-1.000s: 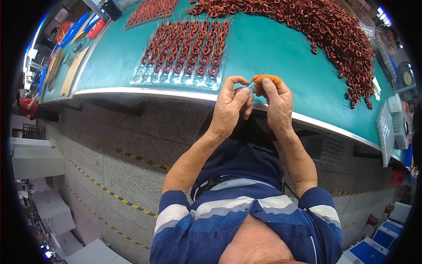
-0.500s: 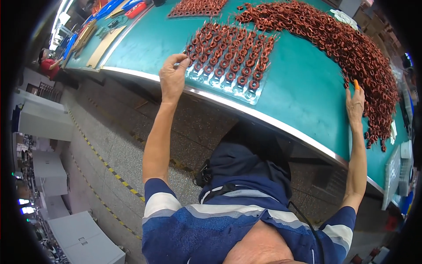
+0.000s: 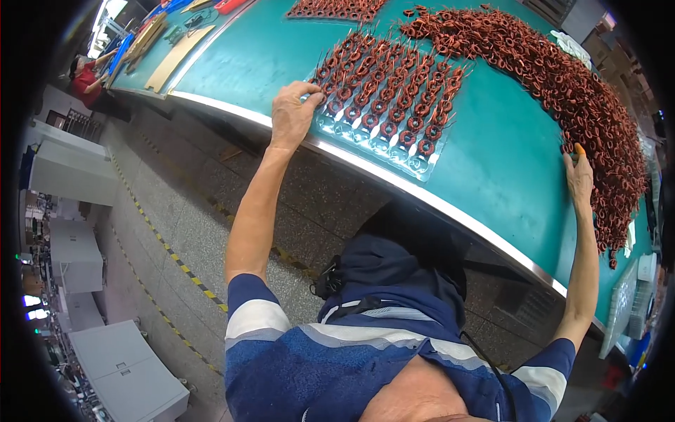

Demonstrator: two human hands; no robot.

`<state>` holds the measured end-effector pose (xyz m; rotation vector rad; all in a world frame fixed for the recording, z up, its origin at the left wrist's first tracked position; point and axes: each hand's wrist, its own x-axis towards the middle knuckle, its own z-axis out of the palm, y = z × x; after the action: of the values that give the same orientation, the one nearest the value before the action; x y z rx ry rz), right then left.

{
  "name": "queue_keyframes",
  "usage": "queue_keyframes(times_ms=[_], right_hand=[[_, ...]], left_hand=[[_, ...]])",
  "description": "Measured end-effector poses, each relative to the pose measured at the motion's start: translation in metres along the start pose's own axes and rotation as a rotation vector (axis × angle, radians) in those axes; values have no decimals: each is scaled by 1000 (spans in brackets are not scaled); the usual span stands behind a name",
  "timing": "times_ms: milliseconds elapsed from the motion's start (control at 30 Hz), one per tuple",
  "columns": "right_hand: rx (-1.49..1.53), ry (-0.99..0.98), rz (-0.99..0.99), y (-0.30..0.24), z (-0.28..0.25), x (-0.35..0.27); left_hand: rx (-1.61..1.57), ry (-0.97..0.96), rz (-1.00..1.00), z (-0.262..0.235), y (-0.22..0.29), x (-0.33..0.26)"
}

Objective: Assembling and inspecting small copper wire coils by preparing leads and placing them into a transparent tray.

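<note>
Copper coils could be knocked from the clear tray (image 3: 380, 144) at upper centre, its corner pinched by the left hand (image 3: 292, 112); the right hand (image 3: 581, 181), fingers seemingly together, touches the coil heap (image 3: 562, 84).

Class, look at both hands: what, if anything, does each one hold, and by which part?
The left hand grips the clear tray of copper coils by its near-left corner. The right hand rests at the loose coil pile; any hold cannot be told.

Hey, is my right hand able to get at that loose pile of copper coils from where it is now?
Probably yes: the right hand already lies on the green table at the edge of the coil pile, with nothing between them.
</note>
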<state>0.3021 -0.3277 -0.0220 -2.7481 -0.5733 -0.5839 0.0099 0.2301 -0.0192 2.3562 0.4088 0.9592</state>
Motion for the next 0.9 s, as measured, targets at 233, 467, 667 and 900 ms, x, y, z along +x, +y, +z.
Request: queue_keyframes(times_ms=[233, 467, 667, 900], right_hand=[[-12, 44, -240, -30, 10, 9], [27, -88, -301, -37, 8, 15], [-181, -290, -345, -64, -13, -2], [89, -225, -359, -112, -28, -44]], left_hand=[[-67, 177, -70, -7, 27, -12], [-168, 81, 29, -29, 60, -38], [-304, -42, 138, -12, 84, -64], [-384, -179, 258, 5, 126, -94]])
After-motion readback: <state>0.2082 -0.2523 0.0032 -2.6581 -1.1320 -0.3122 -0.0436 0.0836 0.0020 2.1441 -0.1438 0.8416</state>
